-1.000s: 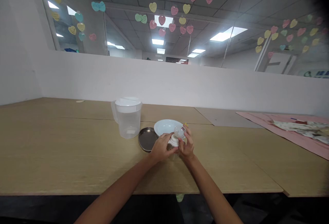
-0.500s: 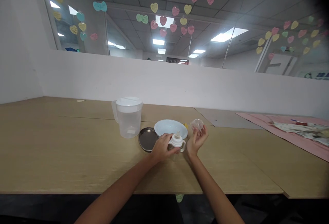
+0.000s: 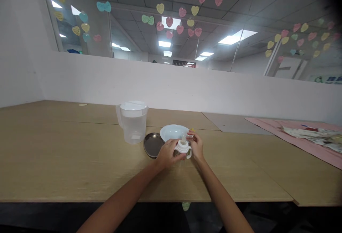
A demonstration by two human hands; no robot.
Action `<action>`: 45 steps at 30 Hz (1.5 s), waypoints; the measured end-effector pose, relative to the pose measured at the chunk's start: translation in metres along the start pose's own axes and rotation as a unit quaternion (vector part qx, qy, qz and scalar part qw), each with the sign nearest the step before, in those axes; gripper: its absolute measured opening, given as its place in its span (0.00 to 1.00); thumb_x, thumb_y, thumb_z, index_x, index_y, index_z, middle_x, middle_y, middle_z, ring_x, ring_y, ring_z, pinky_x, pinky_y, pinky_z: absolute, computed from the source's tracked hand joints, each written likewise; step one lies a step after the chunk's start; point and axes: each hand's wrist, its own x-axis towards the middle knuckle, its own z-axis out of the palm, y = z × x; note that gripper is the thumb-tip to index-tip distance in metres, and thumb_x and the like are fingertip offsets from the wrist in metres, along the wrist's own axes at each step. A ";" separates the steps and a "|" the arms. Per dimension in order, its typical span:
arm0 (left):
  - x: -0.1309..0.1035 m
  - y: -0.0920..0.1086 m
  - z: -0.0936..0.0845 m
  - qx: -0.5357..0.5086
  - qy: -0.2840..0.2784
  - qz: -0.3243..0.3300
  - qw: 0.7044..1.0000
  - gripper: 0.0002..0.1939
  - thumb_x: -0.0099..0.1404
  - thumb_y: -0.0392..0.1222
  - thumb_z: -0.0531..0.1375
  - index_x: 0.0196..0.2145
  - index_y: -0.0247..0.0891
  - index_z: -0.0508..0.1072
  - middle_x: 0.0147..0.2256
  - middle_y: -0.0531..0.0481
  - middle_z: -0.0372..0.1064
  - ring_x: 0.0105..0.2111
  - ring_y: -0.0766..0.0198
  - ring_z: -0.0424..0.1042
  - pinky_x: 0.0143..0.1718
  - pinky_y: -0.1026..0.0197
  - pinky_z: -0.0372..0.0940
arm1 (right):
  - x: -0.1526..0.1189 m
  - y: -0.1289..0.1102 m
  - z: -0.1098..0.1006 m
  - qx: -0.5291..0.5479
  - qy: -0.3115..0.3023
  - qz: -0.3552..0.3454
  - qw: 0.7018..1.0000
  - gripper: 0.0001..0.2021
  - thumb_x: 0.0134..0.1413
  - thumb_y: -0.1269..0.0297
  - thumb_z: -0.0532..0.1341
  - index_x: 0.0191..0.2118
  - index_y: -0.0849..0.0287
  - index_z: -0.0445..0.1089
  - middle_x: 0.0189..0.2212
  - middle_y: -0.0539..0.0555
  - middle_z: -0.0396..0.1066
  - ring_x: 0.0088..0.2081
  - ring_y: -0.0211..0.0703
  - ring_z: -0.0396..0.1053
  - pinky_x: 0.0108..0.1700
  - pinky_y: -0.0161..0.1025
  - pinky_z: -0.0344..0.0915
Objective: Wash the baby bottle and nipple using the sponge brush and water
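Note:
A baby bottle (image 3: 183, 147) with a white collar, two white handles and a clear teat stands upright on the table. My left hand (image 3: 167, 153) is closed around its left side. At its right, my right hand (image 3: 196, 145) has its fingers bent round a clear bottle cap (image 3: 190, 136), which is mostly hidden by the fingers. The cap is close to the teat; whether they touch I cannot tell. Just behind the hands lies a white bowl (image 3: 171, 129), and a round dark metal tray (image 3: 153, 145) is left of my left hand.
A clear lidded pitcher (image 3: 134, 122) with a left-side handle stands behind the tray. Something small and yellow (image 3: 192, 130) shows beyond my right hand. A pink cloth (image 3: 269, 128) with items on it covers the table's right part. A white wall (image 3: 160, 83) rises behind the table.
My right hand has moved left with the clear cap, from beside the bowl to the top of the bottle. The left hand and the bottle have stayed in place.

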 end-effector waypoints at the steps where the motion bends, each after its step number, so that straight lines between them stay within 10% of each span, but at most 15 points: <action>1: 0.000 0.000 0.000 -0.002 0.000 0.000 1.000 0.25 0.57 0.52 0.57 0.49 0.35 0.61 0.44 0.44 0.65 0.44 0.57 0.63 0.46 0.56 0.59 | -0.001 -0.002 0.000 0.000 -0.017 0.006 1.000 0.08 0.36 0.68 0.57 0.28 0.59 0.69 0.42 0.55 0.68 0.35 0.41 0.67 0.37 0.39 0.63; 14: 0.000 0.000 -0.001 -0.008 0.005 0.003 1.000 0.25 0.56 0.51 0.58 0.48 0.36 0.61 0.44 0.45 0.66 0.44 0.57 0.64 0.46 0.56 0.59 | -0.003 -0.006 0.000 -0.030 -0.140 0.029 0.989 0.10 0.44 0.65 0.55 0.28 0.57 0.74 0.35 0.53 0.73 0.40 0.46 0.68 0.44 0.42 0.61; 26: -0.001 -0.001 0.000 -0.002 0.004 -0.008 1.000 0.26 0.55 0.50 0.59 0.48 0.35 0.61 0.45 0.43 0.66 0.45 0.56 0.64 0.47 0.55 0.59 | -0.001 -0.006 -0.001 -0.086 -0.111 -0.003 0.990 0.09 0.42 0.64 0.55 0.21 0.56 0.73 0.22 0.48 0.72 0.28 0.39 0.67 0.58 0.45 0.43; 36: 0.000 0.002 -0.003 -0.017 0.006 -0.013 1.000 0.25 0.54 0.49 0.59 0.48 0.38 0.61 0.44 0.45 0.66 0.44 0.57 0.64 0.46 0.56 0.59 | -0.004 -0.011 -0.002 -0.153 -0.064 0.015 0.986 0.12 0.42 0.59 0.54 0.21 0.59 0.72 0.23 0.52 0.72 0.30 0.43 0.67 0.37 0.38 0.60; 45: 0.000 0.001 -0.002 -0.017 0.008 -0.013 1.000 0.27 0.54 0.51 0.59 0.48 0.38 0.61 0.45 0.44 0.66 0.45 0.56 0.64 0.46 0.55 0.59 | -0.008 -0.017 -0.002 -0.125 -0.056 -0.035 0.990 0.18 0.49 0.51 0.53 0.20 0.58 0.70 0.23 0.52 0.70 0.32 0.43 0.65 0.46 0.42 0.57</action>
